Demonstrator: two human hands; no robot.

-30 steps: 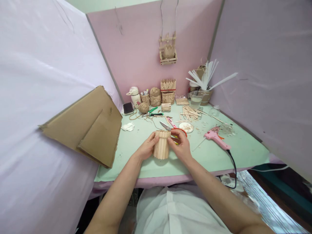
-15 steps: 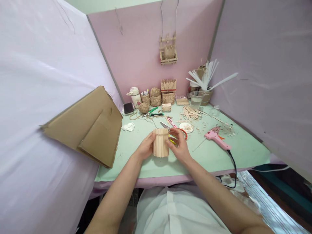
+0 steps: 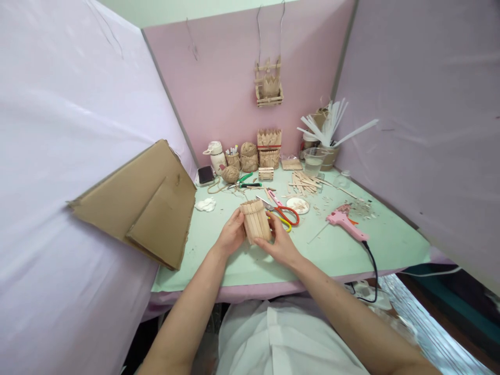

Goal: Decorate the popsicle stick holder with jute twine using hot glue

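Between my two hands is a small holder made of upright wooden craft sticks (image 3: pixel 255 221), tilted with its top leaning left. My left hand (image 3: pixel 231 232) is closed on its left side. My right hand (image 3: pixel 279 242) grips the lower right side, the thumb across the front and the fingers behind, partly hidden. Just beyond the right hand lie scissors with red and yellow handles (image 3: pixel 289 214). A pink craft knife (image 3: pixel 274 198) lies behind them, near a white dish of wood scraps (image 3: pixel 298 205).
A pink glue gun (image 3: pixel 347 225) lies on the right, its cord over the table edge. Loose craft sticks (image 3: pixel 303 183), pliers (image 3: pixel 246 182) and a twine ball (image 3: pixel 230 174) lie farther back. Folded cardboard (image 3: pixel 156 208) leans at left. A cup of water (image 3: pixel 313 161) stands at back right.
The craft-stick holder has tipped to the left and risen slightly. My right hand has shifted from its upper right side down to the lower right, uncovering more of the scissors.
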